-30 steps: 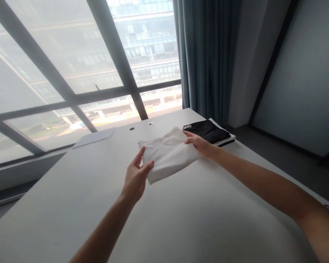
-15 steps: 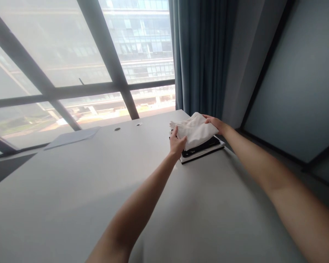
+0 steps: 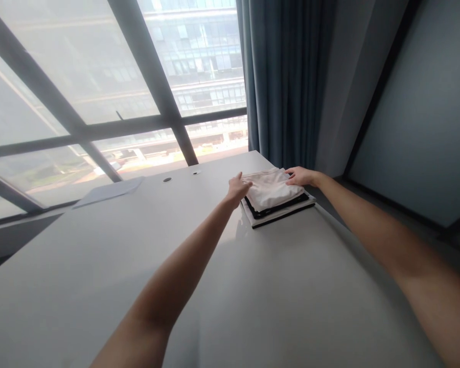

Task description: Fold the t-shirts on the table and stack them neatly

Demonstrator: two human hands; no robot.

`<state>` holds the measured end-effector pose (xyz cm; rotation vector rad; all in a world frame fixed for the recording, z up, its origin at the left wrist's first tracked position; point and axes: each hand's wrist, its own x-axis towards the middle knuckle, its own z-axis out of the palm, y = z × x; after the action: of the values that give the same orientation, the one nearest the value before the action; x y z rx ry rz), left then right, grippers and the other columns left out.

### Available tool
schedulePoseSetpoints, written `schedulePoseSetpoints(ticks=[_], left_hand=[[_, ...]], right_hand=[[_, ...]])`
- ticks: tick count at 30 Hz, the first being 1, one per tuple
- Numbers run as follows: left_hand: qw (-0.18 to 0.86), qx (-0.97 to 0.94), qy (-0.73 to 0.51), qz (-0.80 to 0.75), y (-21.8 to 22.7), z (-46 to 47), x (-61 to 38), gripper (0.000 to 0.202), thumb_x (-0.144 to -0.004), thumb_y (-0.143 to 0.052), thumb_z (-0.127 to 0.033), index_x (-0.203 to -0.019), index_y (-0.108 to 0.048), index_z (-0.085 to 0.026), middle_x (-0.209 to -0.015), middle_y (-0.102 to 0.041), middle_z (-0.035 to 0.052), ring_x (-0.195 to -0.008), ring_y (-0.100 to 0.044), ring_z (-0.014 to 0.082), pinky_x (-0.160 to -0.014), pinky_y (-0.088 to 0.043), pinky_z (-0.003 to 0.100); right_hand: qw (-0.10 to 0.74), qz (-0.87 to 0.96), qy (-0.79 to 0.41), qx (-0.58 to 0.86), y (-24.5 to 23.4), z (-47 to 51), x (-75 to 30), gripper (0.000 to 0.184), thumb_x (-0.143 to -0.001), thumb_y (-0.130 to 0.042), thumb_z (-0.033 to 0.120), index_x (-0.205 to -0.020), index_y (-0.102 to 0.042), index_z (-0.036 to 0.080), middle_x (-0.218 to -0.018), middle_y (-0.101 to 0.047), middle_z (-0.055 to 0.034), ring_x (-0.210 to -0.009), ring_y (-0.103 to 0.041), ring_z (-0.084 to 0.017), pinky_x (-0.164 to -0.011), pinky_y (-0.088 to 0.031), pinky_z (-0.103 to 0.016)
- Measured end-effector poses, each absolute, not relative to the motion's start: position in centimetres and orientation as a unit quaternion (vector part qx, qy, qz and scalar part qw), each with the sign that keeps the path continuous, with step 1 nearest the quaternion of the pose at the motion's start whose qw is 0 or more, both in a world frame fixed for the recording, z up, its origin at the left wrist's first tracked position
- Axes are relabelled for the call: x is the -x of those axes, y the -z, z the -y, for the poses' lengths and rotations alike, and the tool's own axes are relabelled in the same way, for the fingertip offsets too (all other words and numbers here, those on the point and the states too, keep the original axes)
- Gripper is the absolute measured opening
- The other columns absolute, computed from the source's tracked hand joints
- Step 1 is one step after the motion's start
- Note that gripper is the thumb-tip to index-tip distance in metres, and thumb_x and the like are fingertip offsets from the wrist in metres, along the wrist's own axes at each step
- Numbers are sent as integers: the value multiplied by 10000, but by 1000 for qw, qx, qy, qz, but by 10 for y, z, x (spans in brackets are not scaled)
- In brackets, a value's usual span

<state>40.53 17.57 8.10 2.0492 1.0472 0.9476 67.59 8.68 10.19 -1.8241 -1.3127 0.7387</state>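
Note:
A white folded cloth (image 3: 274,190), perhaps a garment, lies nearly flat on top of a small stack near the far right edge of the table. Beneath it shows a black folded cloth (image 3: 267,210), and under that a pale layer with a black edge (image 3: 283,216). My left hand (image 3: 240,190) is at the white cloth's left side, fingers apart, fingertips touching its edge. On the opposite side my right hand (image 3: 302,176) rests its spread fingers on the cloth's back right corner. Neither hand visibly grips the cloth.
The stack sits on a large white table (image 3: 138,255). Toward the window lies a flat pale sheet (image 3: 109,191), with two round cable holes, one a dark grommet (image 3: 167,180), beside it. A blue curtain (image 3: 283,76) hangs behind the table's far right corner.
The white cloth, held raised and tilted before, has come down flat on the stack. My left hand has shifted slightly left and up, and both hands have loosened from the cloth.

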Motion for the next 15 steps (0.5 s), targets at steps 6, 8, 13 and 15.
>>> schedulePoseSetpoints(ticks=[6, 8, 13, 15], left_hand=[[240, -785, -326, -470, -90, -185, -419, 657, -801, -672, -115, -1444, -545, -76, -1490, -518, 190, -1435, -421, 283, -1190, -335, 372], [228, -786, -309, -484, -92, -180, -417, 611, -790, -677, -108, -1395, -594, -109, -1482, -526, 164, -1445, -400, 292, -1190, -338, 393], [63, -840, -282, -459, -97, -160, -423, 561, -945, -507, -207, -1505, -484, -198, -1649, -320, 116, -1484, -335, 294, -1204, -310, 457], [-8, -871, -234, -432, -94, -155, -433, 544, -1000, -405, -269, -1536, -436, -177, -1658, -312, 121, -1508, -299, 293, -1226, -256, 490]], right_hand=[[295, 554, -200, 753, -102, -85, -672, 674, -644, -889, 109, -1285, -682, 89, -843, -752, -68, -724, -686, -185, -633, -542, -240], [260, 559, -178, 767, -103, -85, -674, 644, -630, -903, 153, -1241, -708, 90, -889, -762, -91, -818, -710, -233, -724, -563, -287], [224, 607, -68, 759, -105, -102, -659, 562, -913, -652, 309, -1441, -571, 132, -1497, -539, -187, -1409, -459, -322, -1150, -369, -420], [217, 637, -40, 739, -100, -113, -642, 565, -1005, -471, 312, -1548, -434, 161, -1652, -335, -138, -1524, -275, -268, -1232, -228, -424]])
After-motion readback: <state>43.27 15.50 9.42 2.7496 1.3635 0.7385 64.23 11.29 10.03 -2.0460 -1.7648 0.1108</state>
